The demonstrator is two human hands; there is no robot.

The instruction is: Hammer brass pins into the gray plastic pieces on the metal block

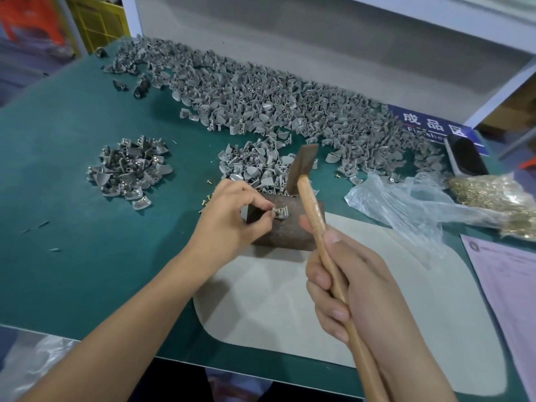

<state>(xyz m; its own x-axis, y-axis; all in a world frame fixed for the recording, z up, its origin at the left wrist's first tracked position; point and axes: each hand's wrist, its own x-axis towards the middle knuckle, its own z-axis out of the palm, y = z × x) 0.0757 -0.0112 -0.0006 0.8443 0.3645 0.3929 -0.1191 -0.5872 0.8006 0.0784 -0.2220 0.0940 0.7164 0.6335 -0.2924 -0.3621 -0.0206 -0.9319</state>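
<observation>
Even soft overhead light, faint shadows, wide-angle edge warp, slight blur

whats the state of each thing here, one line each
left hand: pinching gray piece
gray piece: on metal block, pin seated
metal block: resting on pad
hammer: raised above block
right hand: gripping hammer handle
plastic bag: open, crumpled

We have one wide-angle view only — head-worn, close above the bench (87, 256), facing forward and down along both forearms.
</observation>
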